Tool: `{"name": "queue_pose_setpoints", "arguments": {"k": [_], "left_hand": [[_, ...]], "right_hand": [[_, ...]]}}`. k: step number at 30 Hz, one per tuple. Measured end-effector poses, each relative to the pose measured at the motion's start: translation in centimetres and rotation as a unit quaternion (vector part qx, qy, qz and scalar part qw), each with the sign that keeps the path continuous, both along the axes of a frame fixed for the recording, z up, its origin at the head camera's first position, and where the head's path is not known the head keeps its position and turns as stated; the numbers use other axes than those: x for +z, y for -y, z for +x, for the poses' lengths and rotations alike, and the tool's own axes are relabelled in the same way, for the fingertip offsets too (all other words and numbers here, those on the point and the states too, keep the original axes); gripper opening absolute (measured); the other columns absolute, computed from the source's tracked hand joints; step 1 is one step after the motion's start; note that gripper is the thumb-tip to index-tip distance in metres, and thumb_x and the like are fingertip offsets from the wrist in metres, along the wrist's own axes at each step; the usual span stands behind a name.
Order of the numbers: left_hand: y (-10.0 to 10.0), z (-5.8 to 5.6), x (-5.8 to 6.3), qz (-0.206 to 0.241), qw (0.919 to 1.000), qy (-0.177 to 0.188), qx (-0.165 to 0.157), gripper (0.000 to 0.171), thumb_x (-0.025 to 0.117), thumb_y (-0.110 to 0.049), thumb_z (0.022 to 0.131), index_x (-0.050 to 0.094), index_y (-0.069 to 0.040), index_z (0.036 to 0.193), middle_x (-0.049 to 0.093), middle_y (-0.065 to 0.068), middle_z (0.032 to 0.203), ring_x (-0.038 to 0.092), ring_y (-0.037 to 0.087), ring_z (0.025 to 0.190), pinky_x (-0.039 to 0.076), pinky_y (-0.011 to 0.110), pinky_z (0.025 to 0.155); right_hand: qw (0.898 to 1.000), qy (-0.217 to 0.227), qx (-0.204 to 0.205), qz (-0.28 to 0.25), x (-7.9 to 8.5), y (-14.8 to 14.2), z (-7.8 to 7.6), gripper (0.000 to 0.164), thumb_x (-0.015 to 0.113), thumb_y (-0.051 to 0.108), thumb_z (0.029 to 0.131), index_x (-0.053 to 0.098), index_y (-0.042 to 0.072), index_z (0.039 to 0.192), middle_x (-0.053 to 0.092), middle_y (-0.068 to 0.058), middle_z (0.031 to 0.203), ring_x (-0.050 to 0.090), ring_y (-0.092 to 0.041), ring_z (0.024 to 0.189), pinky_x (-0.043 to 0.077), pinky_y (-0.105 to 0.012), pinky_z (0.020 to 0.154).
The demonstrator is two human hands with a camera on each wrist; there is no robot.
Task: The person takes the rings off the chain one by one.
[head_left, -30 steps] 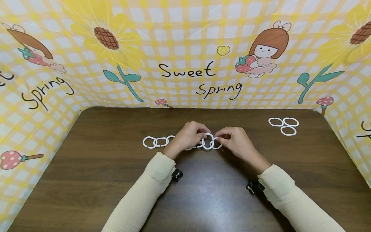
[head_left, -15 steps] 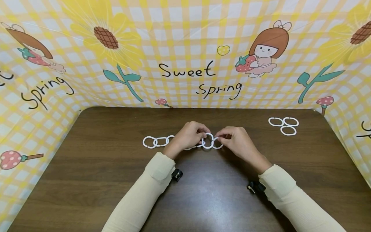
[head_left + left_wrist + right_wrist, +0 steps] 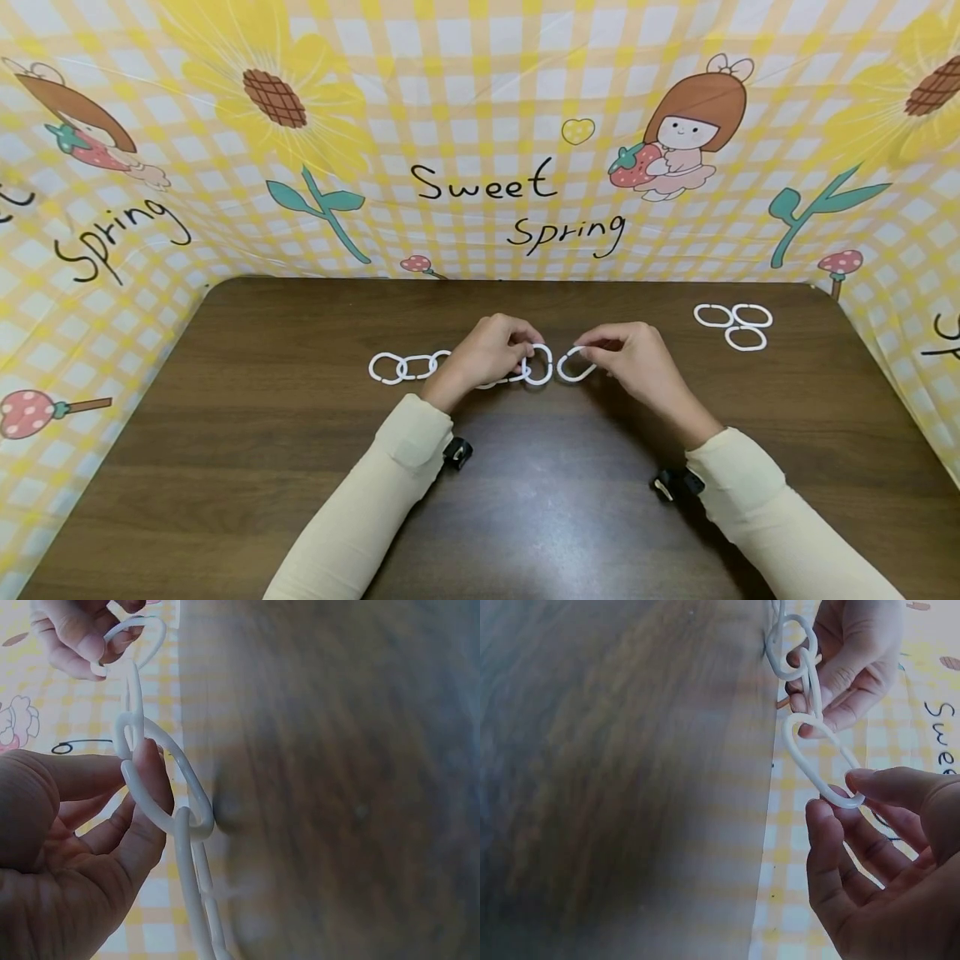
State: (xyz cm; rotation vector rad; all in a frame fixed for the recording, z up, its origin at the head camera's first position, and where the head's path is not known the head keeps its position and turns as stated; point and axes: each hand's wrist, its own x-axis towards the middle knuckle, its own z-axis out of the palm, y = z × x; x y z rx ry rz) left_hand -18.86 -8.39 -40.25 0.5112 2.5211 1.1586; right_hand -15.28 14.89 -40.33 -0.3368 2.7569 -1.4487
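Observation:
A chain of white plastic links (image 3: 402, 367) lies across the table, partly hidden behind my left hand (image 3: 489, 352). That hand pinches a link (image 3: 148, 801) near the chain's right end between thumb and fingers. The end link (image 3: 550, 367) is raised on edge just right of the fingertips. My right hand (image 3: 636, 360) pinches a single white link (image 3: 560, 369) by its upper right part, tilted above the table. In the head view a small gap shows between this link and the end link. The held link (image 3: 804, 763) shows a slit on its side in the right wrist view.
Three loose white links (image 3: 746, 348) lie together at the back right of the brown wooden table (image 3: 225, 475). A yellow checked cloth (image 3: 480, 100) with printed flowers and figures stands behind and at both sides. Each wrist wears a black camera (image 3: 458, 453).
My right hand has moved right with its link, which overlapped the end link before and now appears apart from it. The left hand and the chain have stayed in place.

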Motion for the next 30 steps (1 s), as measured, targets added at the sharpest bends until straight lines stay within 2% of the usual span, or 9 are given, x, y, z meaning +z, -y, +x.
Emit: {"name": "queue_pose_setpoints", "arguments": {"k": [5, 12, 15, 21, 23, 30], "left_hand": [[0.0, 0.0, -0.1, 0.001, 1.0000, 0.002, 0.001, 0.018, 0.061, -0.005, 0.103, 0.078, -0.005, 0.110, 0.075, 0.013, 0.093, 0.061, 0.007, 0.066, 0.048, 0.019, 0.060], [0.1, 0.0, -0.1, 0.004, 1.0000, 0.004, 0.001, 0.018, 0.062, -0.005, 0.103, 0.078, -0.005, 0.109, 0.074, 0.013, 0.093, 0.060, 0.007, 0.066, 0.048, 0.019, 0.060], [0.1, 0.0, -0.1, 0.001, 1.0000, 0.002, 0.002, 0.018, 0.062, -0.005, 0.103, 0.078, -0.006, 0.108, 0.074, 0.012, 0.092, 0.061, 0.007, 0.067, 0.049, 0.019, 0.060], [0.1, 0.0, -0.1, -0.003, 1.0000, -0.001, 0.002, 0.017, 0.062, -0.006, 0.103, 0.078, -0.006, 0.107, 0.074, 0.012, 0.092, 0.062, 0.008, 0.067, 0.049, 0.019, 0.060], [0.1, 0.0, -0.1, -0.002, 1.0000, -0.001, 0.001, 0.017, 0.061, -0.006, 0.102, 0.078, -0.006, 0.107, 0.074, 0.012, 0.092, 0.062, 0.008, 0.067, 0.049, 0.019, 0.060], [0.1, 0.0, -0.1, 0.003, 1.0000, 0.004, 0.003, 0.017, 0.061, -0.006, 0.102, 0.078, -0.007, 0.106, 0.074, 0.011, 0.092, 0.063, 0.010, 0.067, 0.050, 0.020, 0.060]], "right_hand": [[0.997, 0.044, -0.010, -0.059, 0.0, -0.8, -0.1, 0.013, 0.075, 0.000, 0.093, 0.080, -0.004, 0.104, 0.077, -0.023, 0.100, 0.071, -0.012, 0.070, 0.061, -0.028, 0.065], [0.991, 0.076, -0.028, -0.103, 0.2, -2.1, -0.2, 0.019, 0.073, -0.002, 0.093, 0.075, -0.012, 0.109, 0.075, -0.028, 0.106, 0.073, -0.003, 0.074, 0.062, -0.024, 0.070], [0.988, 0.087, -0.040, -0.122, 0.3, -3.0, -0.2, 0.022, 0.072, -0.001, 0.095, 0.073, -0.015, 0.112, 0.076, -0.022, 0.106, 0.074, -0.003, 0.075, 0.063, -0.025, 0.072], [0.980, 0.108, -0.065, -0.154, 0.5, -5.0, -0.3, 0.030, 0.066, 0.000, 0.099, 0.066, -0.021, 0.121, 0.076, 0.008, 0.090, 0.074, -0.004, 0.073, 0.063, -0.027, 0.074], [0.979, 0.111, -0.072, -0.157, 0.4, -5.7, -0.3, 0.032, 0.064, 0.000, 0.100, 0.063, -0.022, 0.123, 0.074, 0.013, 0.086, 0.074, -0.004, 0.072, 0.063, -0.026, 0.074], [0.976, 0.104, -0.094, -0.166, 0.1, -8.6, -0.6, 0.031, 0.059, -0.005, 0.100, 0.061, -0.024, 0.124, 0.069, 0.009, 0.087, 0.073, -0.003, 0.073, 0.063, -0.024, 0.071]]}}
